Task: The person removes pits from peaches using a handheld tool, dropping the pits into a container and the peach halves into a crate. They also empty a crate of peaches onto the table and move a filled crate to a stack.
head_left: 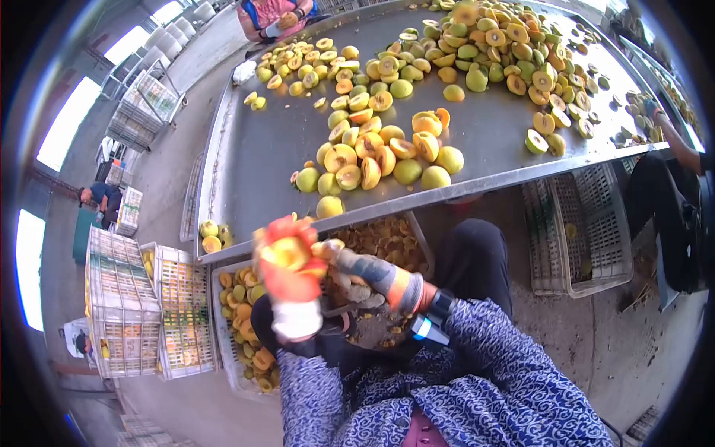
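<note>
My left hand (289, 277), in a red glove with a white cuff, is blurred by motion in front of the table's near edge. Its fingers curl round a yellow peach half (286, 254), cut face up. Close on its right is my right hand (366, 279), in a grey and orange glove with closed fingers. A small pale-brown thing (328, 249) shows at its fingertips, too blurred to name. Just beyond both hands, a pile of halved and whole yellow peaches (365, 158) lies on the metal table (261, 164); some halves still hold pits.
Below my hands stand a crate of peach halves (246, 328) and a crate of brownish pieces (387, 242). Stacked white crates (123, 305) are at left, another crate (581, 231) under the table at right. A bigger peach heap (514, 52) lies farther back. Other people sit around the table.
</note>
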Demonstrator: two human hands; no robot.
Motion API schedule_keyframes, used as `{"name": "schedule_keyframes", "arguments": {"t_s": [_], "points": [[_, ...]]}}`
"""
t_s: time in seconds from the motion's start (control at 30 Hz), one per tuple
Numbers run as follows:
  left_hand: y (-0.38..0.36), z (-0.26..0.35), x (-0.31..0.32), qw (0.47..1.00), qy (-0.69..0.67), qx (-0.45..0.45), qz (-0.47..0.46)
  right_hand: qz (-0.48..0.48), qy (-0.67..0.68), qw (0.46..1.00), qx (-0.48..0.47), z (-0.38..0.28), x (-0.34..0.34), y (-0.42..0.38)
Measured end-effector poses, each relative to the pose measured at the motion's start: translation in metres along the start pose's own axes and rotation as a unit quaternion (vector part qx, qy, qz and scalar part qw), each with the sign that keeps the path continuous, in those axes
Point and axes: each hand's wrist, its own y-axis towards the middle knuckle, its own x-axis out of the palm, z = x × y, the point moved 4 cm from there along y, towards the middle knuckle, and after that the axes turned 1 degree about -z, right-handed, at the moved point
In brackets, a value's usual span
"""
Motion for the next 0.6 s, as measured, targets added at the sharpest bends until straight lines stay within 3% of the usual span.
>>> {"name": "schedule_keyframes", "arguments": {"t_s": [0.03, 0.07, 0.1, 0.13, 0.17, 0.23, 0.27, 0.3, 0.33, 0.37, 0.4, 0.43, 0.47, 0.5, 0.57, 0.6], "points": [[0.003, 0.030, -0.028, 1.000, -0.001, 0.013, 0.028, 0.009, 0.129, 0.991, -0.042, 0.003, -0.001, 0.003], [-0.001, 0.064, -0.050, 0.986, 0.121, 0.060, 0.102, 0.070, 0.215, 0.974, -0.026, 0.001, -0.007, -0.001], [-0.004, 0.097, -0.068, 0.949, 0.242, 0.106, 0.171, 0.112, 0.216, 0.970, 0.002, 0.009, -0.025, 0.002], [-0.001, 0.129, -0.075, 0.828, 0.514, 0.166, 0.150, 0.153, 0.217, 0.964, 0.026, 0.023, -0.052, 0.010], [0.004, 0.144, -0.073, 0.630, 0.737, 0.213, 0.117, 0.195, 0.220, 0.954, 0.053, 0.036, -0.068, 0.015], [0.026, 0.130, -0.031, 0.646, 0.719, 0.240, 0.088, 0.254, 0.131, 0.958, 0.023, 0.028, -0.046, 0.011], [0.041, 0.113, -0.009, 0.656, 0.707, 0.253, 0.077, 0.233, 0.111, 0.965, 0.034, 0.024, -0.041, 0.009], [0.069, 0.082, -0.004, 0.705, 0.664, 0.248, 0.035, 0.212, 0.087, 0.972, 0.044, 0.021, -0.040, 0.009], [0.092, 0.048, 0.020, 0.703, 0.653, 0.273, -0.065, 0.196, 0.078, 0.977, 0.010, 0.023, -0.042, 0.011], [0.117, 0.011, 0.029, 0.755, 0.615, 0.203, -0.099, 0.222, 0.071, 0.972, 0.003, 0.028, -0.048, 0.015], [0.146, -0.026, 0.025, 0.772, 0.603, 0.163, -0.119, 0.210, 0.039, 0.977, -0.016, 0.034, -0.061, 0.020], [0.168, -0.053, 0.031, 0.710, 0.649, 0.206, -0.181, 0.289, 0.027, 0.957, -0.027, 0.023, -0.041, 0.015], [0.174, -0.069, 0.043, 0.572, 0.785, 0.189, -0.142, 0.267, 0.013, 0.963, -0.046, 0.022, -0.039, 0.018], [0.193, -0.089, 0.037, 0.608, 0.772, 0.107, -0.151, 0.245, 0.000, 0.967, -0.066, 0.020, -0.037, 0.021], [0.202, -0.091, 0.046, 0.572, 0.803, 0.107, -0.128, 0.160, 0.030, 0.986, -0.026, 0.027, -0.047, 0.020], [0.208, -0.093, 0.041, 0.613, 0.771, 0.098, -0.140, 0.178, -0.135, 0.972, -0.079, 0.021, -0.053, 0.020]]}}
